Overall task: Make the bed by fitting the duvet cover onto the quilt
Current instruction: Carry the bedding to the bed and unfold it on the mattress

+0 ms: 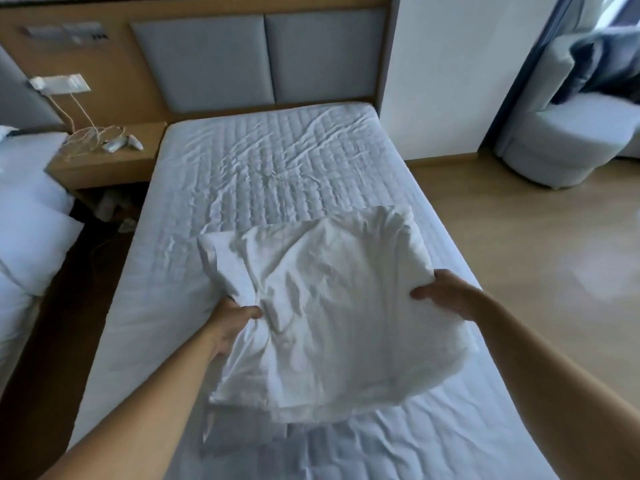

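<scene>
- The folded white bedding [329,306] is held above the foot half of the mattress [263,161]; I cannot tell if it is the duvet cover or the quilt.
- The left hand [232,320] pinches a bunch of cloth at the left edge, fingers curled into the folds.
- The right hand [446,296] grips the right edge, thumb on top.
- It looks soft, limp and light, and it sags between the hands.
- Better holds are probably the corners or the hem, so it can open without tangling.
</scene>
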`<state>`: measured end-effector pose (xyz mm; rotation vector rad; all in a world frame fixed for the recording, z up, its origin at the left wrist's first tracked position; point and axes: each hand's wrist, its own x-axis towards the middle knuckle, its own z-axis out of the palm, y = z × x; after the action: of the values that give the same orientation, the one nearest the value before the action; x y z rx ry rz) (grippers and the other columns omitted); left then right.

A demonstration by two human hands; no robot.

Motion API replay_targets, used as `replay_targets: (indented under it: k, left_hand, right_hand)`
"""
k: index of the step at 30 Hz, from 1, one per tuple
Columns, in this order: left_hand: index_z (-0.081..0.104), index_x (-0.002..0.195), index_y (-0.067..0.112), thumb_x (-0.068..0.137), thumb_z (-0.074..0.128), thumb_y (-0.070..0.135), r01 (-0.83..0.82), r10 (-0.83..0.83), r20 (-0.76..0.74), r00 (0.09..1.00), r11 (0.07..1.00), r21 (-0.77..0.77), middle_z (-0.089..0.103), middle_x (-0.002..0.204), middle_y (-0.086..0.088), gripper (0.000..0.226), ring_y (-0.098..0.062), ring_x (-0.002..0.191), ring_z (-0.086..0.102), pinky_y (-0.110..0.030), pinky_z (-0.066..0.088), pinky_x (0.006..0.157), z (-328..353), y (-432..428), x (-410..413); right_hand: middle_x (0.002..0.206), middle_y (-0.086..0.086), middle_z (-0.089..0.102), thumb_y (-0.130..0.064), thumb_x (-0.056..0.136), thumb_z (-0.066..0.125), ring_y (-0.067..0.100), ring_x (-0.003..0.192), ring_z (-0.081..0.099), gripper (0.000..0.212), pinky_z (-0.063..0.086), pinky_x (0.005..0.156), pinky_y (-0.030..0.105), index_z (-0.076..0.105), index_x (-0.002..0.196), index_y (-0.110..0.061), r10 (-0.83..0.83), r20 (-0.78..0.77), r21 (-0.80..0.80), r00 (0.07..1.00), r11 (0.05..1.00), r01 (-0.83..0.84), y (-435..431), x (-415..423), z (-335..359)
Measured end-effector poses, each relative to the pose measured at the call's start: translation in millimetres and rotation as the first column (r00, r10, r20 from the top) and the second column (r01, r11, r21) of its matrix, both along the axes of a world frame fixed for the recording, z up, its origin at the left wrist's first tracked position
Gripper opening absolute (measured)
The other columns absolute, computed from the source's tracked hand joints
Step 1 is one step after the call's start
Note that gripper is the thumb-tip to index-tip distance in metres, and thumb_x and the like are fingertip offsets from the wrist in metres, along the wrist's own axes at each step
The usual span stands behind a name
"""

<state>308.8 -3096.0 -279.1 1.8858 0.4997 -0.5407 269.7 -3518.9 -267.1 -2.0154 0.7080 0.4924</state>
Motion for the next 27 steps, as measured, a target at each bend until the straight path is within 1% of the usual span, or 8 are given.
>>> replay_targets:
  k: [2,5,8,12,15,18,22,27]
  left_hand:
    - [0.066,0.099,0.000,0.082,0.069,-0.003,0.096,-0.093,0.088,0.992,0.995,-0.036,0.074,0.091,-0.014,0.018,-0.029,0.080,0.071,-0.029,0.056,0.065,22.1,-18.9,10.9]
    - [0.069,0.090,-0.001,0.079,0.066,-0.007,0.230,-0.208,0.225,0.952,0.970,-0.073,0.071,0.082,-0.013,0.012,-0.027,0.075,0.069,-0.031,0.054,0.065,55.0,-52.6,20.6]
    - [0.069,0.088,-0.002,0.078,0.065,-0.007,0.379,-0.342,0.323,0.882,0.924,-0.057,0.069,0.080,-0.011,0.012,-0.024,0.071,0.066,-0.030,0.052,0.064,77.7,-89.7,18.2]
    - [0.069,0.077,0.002,0.077,0.066,-0.005,0.457,-0.418,0.370,0.830,0.889,-0.021,0.070,0.066,-0.001,0.008,-0.019,0.060,0.067,-0.025,0.051,0.054,88.3,-131.0,5.8]
    - [0.064,0.059,0.010,0.075,0.068,-0.003,0.450,-0.422,0.398,0.815,0.893,0.025,0.064,0.052,0.007,0.021,-0.013,0.051,0.063,-0.019,0.045,0.045,89.0,-166.2,-7.8]
    - [0.068,0.069,0.014,0.075,0.071,0.001,0.493,-0.459,0.450,0.766,0.869,0.047,0.071,0.065,0.012,0.015,-0.009,0.065,0.068,-0.018,0.050,0.054,86.6,-222.2,-32.3]
    - [0.066,0.091,0.020,0.080,0.071,0.009,0.583,-0.541,0.500,0.677,0.808,0.084,0.067,0.085,0.017,0.016,-0.009,0.083,0.065,-0.022,0.050,0.071,81.7,-329.8,-81.9]
    - [0.069,0.110,0.002,0.086,0.069,0.013,0.622,-0.630,0.505,0.590,0.753,0.214,0.072,0.107,-0.009,0.026,-0.028,0.100,0.066,-0.029,0.052,0.083,64.7,-473.5,-151.4]
  right_hand:
    - [0.077,0.008,0.066,-0.018,0.068,0.084,0.021,0.058,0.061,0.033,0.050,0.049,0.023,0.064,0.095,-0.011,-0.107,0.131,-0.035,0.986,0.993,0.113,12.4,-1.9,19.9]
    - [0.091,0.017,0.070,-0.012,0.066,0.080,0.033,0.079,0.068,0.030,0.060,0.070,0.041,0.064,0.091,-0.013,-0.162,0.279,-0.029,0.946,0.984,0.177,28.6,-10.5,48.2]
    - [0.099,0.020,0.070,-0.013,0.064,0.076,0.039,0.093,0.067,0.034,0.058,0.084,0.052,0.065,0.096,-0.009,-0.158,0.382,-0.062,0.911,0.979,0.196,29.0,-34.2,73.0]
    - [0.086,0.006,0.073,-0.009,0.067,0.073,0.030,0.085,0.070,0.027,0.057,0.074,0.038,0.070,0.092,-0.016,-0.271,0.489,-0.083,0.829,0.932,0.353,-7.1,-83.4,95.1]
    - [0.082,-0.003,0.071,-0.014,0.065,0.072,0.023,0.080,0.067,0.027,0.050,0.065,0.027,0.068,0.090,-0.023,-0.333,0.537,-0.100,0.775,0.887,0.450,-47.7,-124.3,104.3]
    - [0.078,-0.006,0.070,-0.022,0.058,0.066,0.022,0.077,0.066,0.030,0.049,0.063,0.026,0.066,0.088,-0.024,-0.350,0.593,-0.148,0.725,0.838,0.525,-95.5,-166.7,107.8]
    - [0.081,-0.001,0.069,-0.030,0.059,0.058,0.026,0.077,0.065,0.042,0.057,0.072,0.039,0.061,0.099,-0.017,-0.283,0.605,-0.289,0.744,0.793,0.537,-165.3,-217.9,102.4]
    - [0.090,0.008,0.067,-0.034,0.075,0.058,0.036,0.083,0.062,0.030,0.053,0.069,0.041,0.054,0.100,-0.018,-0.160,0.543,-0.511,0.825,0.716,0.475,-252.0,-275.0,94.2]
